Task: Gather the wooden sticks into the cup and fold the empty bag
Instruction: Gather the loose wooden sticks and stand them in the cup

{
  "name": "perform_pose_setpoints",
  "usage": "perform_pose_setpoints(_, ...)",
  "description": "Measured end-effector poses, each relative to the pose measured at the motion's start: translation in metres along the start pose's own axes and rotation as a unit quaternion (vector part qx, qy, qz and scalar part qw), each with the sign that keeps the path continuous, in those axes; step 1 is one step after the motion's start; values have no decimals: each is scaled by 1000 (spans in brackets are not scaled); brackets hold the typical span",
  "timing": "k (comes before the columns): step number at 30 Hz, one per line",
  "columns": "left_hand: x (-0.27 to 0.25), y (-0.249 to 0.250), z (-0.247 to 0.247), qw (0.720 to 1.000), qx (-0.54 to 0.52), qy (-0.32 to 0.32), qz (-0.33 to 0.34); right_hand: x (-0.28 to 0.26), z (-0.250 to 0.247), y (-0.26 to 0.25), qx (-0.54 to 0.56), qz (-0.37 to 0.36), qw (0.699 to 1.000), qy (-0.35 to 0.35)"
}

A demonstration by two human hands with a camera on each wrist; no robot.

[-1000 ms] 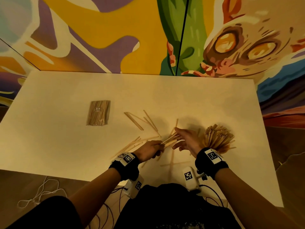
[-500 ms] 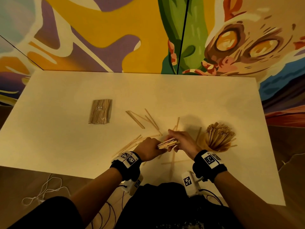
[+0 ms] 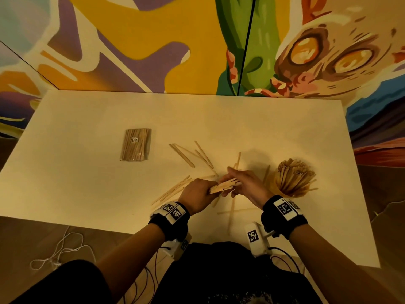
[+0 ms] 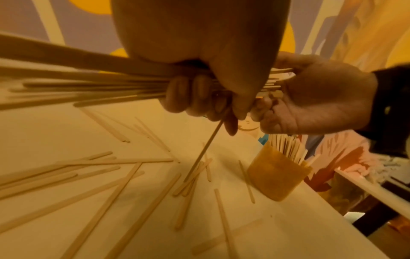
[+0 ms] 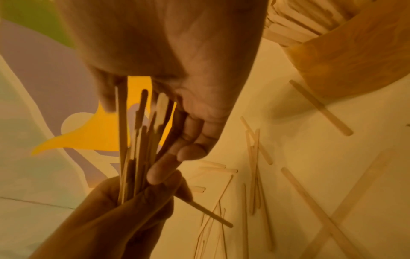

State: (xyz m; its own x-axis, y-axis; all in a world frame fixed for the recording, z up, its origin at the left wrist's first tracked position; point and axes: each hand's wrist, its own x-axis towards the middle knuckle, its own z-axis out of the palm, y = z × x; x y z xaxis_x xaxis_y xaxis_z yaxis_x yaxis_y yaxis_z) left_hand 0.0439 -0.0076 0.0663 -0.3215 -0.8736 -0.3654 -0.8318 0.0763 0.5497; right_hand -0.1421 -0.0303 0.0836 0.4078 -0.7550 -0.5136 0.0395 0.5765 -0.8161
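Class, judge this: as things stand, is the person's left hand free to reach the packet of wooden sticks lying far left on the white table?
Probably not yet: the left hand grips a bundle of sticks, though nothing blocks the packet.

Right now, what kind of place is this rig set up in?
Probably an indoor studio or recording room, not a home kitchen or workshop. A plain white table stands against walls covered in a bright painted mural, and loose cables trail over the floor by the table's near edge.

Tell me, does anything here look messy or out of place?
Yes: loose wooden sticks lie scattered at crossing angles on the table, not in the cup. One stick dangles crookedly below the bundle both hands hold.
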Motion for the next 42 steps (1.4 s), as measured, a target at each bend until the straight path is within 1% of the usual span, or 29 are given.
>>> perform_pose_setpoints(2, 0, 0, -3, 997, -76, 19, -15, -1, -3, 1, 58, 5, 998, 32)
perform_pose_setpoints(3, 0, 1, -5, 990, -128, 40, -33, -1, -6, 4, 65, 6, 996, 52)
perform_pose_setpoints(4, 0, 1, -7, 977, -193, 63, -61, 0, -8, 8, 52, 7, 996, 71)
perform_pose_setpoints(5, 0, 2, -10, 954, -273, 77, -93, 0, -9, 13, 15, 10, 996, 84)
perform_pose_setpoints(6, 0, 3, -13, 921, -361, 81, -126, 0, -8, 19, -35, 16, 996, 86)
perform_pose_setpoints(8, 2, 5, -18, 841, -508, 64, -176, 0, -1, 29, -129, 37, 989, 57)
perform_pose_setpoints(9, 3, 5, -21, 811, -550, 56, -190, 0, 5, 32, -153, 44, 987, 37)
perform_pose_setpoints(10, 5, 4, -22, 792, -576, 51, -197, 1, 11, 33, -162, 46, 986, 20)
perform_pose_setpoints(11, 6, 3, -22, 779, -592, 49, -201, 1, 18, 34, -160, 43, 986, 7)
perform_pose_setpoints(13, 8, 2, -22, 763, -609, 52, -209, 1, 30, 34, -158, 29, 987, -5)
perform_pose_setpoints(15, 9, 0, -23, 761, -607, 61, -219, 2, 37, 31, -186, 22, 982, -6)
perform_pose_setpoints(19, 13, -2, -20, 781, -570, 88, -239, 3, 45, 27, -279, 4, 960, -26)
perform_pose_setpoints(20, 13, -1, -19, 780, -569, 93, -242, 4, 46, 27, -306, -8, 951, -32)
perform_pose_setpoints(21, 14, 0, -17, 773, -578, 99, -241, 5, 48, 27, -333, -20, 942, -37)
perform_pose_setpoints(22, 15, 0, -16, 758, -598, 106, -239, 6, 50, 28, -356, -31, 933, -39)
perform_pose_setpoints(23, 16, 0, -14, 733, -627, 113, -237, 7, 51, 29, -372, -39, 927, -35)
perform_pose_setpoints(25, 17, -1, -13, 662, -699, 113, -243, 10, 51, 30, -384, -49, 922, -15)
perform_pose_setpoints(26, 18, -3, -12, 631, -727, 110, -249, 11, 50, 30, -376, -44, 926, -3)
perform_pose_setpoints(27, 18, -4, -12, 610, -743, 108, -254, 11, 49, 29, -359, -31, 933, 11)
perform_pose_setpoints(28, 18, -6, -13, 600, -750, 111, -256, 10, 46, 29, -339, -13, 940, 26)
perform_pose_setpoints(30, 19, -8, -14, 598, -752, 132, -243, 8, 41, 29, -276, 39, 959, 51)
perform_pose_setpoints(32, 20, -7, -17, 607, -745, 170, -219, 4, 37, 29, -169, 126, 976, 47)
perform_pose_setpoints(34, 19, -2, -20, 626, -730, 199, -190, 0, 38, 27, -68, 214, 974, 21)
perform_pose_setpoints(36, 18, 7, -21, 659, -703, 209, -165, -4, 40, 23, 4, 270, 963, -2)
perform_pose_setpoints(38, 17, 16, -22, 702, -665, 212, -142, -4, 42, 17, 58, 295, 954, -12)
perform_pose_setpoints(39, 16, 21, -21, 721, -647, 213, -130, -2, 42, 15, 81, 296, 952, -21)
perform_pose_setpoints(42, 12, 31, -17, 765, -602, 203, -102, 2, 38, 8, 136, 273, 951, -56)
